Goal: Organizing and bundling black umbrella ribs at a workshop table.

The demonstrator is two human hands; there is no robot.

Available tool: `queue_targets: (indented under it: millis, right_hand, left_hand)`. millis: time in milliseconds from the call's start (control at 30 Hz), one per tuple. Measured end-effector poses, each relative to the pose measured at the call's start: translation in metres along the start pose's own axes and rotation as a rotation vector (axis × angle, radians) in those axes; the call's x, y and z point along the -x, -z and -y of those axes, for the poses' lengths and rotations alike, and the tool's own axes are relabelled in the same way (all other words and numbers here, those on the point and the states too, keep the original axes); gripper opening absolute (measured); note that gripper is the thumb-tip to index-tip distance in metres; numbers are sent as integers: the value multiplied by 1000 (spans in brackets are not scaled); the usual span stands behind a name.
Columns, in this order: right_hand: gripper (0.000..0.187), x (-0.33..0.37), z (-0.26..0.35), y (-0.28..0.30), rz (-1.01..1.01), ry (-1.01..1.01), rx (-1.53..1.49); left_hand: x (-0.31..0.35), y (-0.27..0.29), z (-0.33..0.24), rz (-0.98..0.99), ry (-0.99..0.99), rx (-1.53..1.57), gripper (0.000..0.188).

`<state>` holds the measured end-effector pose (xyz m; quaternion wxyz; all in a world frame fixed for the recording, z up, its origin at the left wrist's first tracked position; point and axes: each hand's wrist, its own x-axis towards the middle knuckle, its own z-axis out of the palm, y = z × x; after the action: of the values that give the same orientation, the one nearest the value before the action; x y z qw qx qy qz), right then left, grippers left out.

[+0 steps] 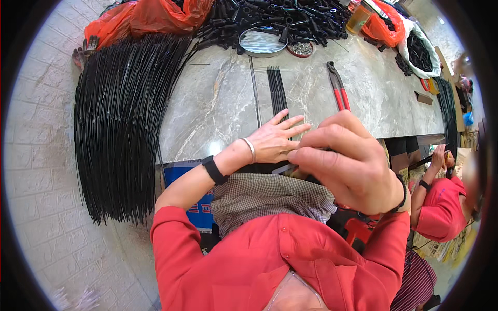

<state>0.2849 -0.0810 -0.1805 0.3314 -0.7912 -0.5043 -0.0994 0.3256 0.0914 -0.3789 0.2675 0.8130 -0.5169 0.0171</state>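
A short row of thin black rods (277,88) lies on the grey marbled table (212,103). My left hand (277,139) rests over their near ends at the table's front edge, palm down with its fingers spread. Raised close to the camera, my right hand (347,160) has its thumb and index finger pinched together; whatever they may hold is too small or hidden to make out. Beyond the right hand lie pliers with red handles (340,96), jaws pointing away. A round tin of thin pale wires (262,42) stands farther back, beside a small red dish of metal bits (301,49).
A thick bundle of long black rods (122,119) hangs over the table's left edge. Black tubular parts (311,20) are heaped at the back, near orange-red plastic bags (150,20). An amber cup (358,22) and a white sack (420,52) stand far right. Another person (441,202) works at right.
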Motion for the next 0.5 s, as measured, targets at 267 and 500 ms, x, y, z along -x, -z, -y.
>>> queue_targets:
  millis: [267,500]
  right_hand:
    - [20,-68,-137,-6,-195,-264,-137]
    - [21,-70,-246,-94,-12,-412,-101]
  left_hand:
    - [-1,-8,-5,40,-15,-149,60]
    - [0,1,-10,128,13,-90,71]
